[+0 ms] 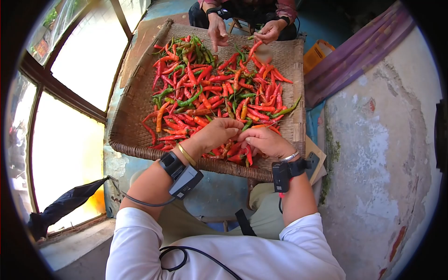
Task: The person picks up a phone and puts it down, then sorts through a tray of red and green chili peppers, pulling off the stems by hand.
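Note:
A wide woven basket (126, 126) holds a heap of mostly red chili peppers (191, 93), with some green and orange ones among them. Over the near side of the heap, my left hand (217, 134) has its fingers bent and pressed together at the tips. My right hand (265, 141) meets it there, its fingers curled just above a red pepper (249, 155). The fingertips of both hands nearly touch. What they pinch, if anything, is too small and hidden to name.
Across the basket sit a co-worker's two hands, one (217, 31) over the basket's far edge, the other (270, 31) at a pepper stem. Windows (70, 158) line the left, with a dark umbrella (70, 203). A worn wall (373, 154) and purple curtain (359, 51) stand right.

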A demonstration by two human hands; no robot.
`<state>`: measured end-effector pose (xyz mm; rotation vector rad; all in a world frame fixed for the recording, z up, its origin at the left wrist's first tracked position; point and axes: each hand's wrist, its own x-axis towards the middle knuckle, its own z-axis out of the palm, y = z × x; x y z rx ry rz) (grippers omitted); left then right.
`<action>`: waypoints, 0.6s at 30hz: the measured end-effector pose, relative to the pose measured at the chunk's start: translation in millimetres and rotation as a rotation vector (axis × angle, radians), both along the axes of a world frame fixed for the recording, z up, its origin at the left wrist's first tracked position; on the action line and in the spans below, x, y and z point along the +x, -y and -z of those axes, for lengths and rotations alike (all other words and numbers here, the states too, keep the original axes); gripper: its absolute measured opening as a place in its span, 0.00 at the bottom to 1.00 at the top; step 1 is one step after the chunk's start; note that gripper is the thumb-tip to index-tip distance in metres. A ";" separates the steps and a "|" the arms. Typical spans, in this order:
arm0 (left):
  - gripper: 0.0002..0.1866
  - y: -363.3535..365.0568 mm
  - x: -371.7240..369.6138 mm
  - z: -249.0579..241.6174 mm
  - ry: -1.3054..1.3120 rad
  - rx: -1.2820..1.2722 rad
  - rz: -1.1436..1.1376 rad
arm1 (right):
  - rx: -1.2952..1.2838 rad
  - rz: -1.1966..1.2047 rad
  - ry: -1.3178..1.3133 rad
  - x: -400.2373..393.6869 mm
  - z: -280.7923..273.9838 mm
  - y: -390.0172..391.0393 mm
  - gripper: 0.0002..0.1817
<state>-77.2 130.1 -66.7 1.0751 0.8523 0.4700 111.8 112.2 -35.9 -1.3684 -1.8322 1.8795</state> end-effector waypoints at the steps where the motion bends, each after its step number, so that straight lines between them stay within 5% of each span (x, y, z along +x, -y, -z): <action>1: 0.14 0.1 0.4 2.7 0.032 0.054 0.070 | -0.010 0.090 -0.156 4.3 -0.2 -0.8 0.12; 2: 0.14 1.5 1.4 4.1 0.033 0.054 0.069 | -0.011 0.089 -0.155 5.4 -1.9 -0.2 0.12; 5: 0.16 6.1 7.1 10.2 0.109 0.171 0.074 | -0.153 0.421 -0.745 2.8 -11.5 2.7 0.12; 12: 0.13 10.2 10.2 4.0 0.119 0.201 -0.026 | -0.208 0.393 -0.889 -7.4 7.2 -1.7 0.07; 18: 0.09 15.9 2.5 -27.4 -0.020 0.041 0.108 | -0.205 0.660 -0.828 -7.7 6.5 -6.8 0.05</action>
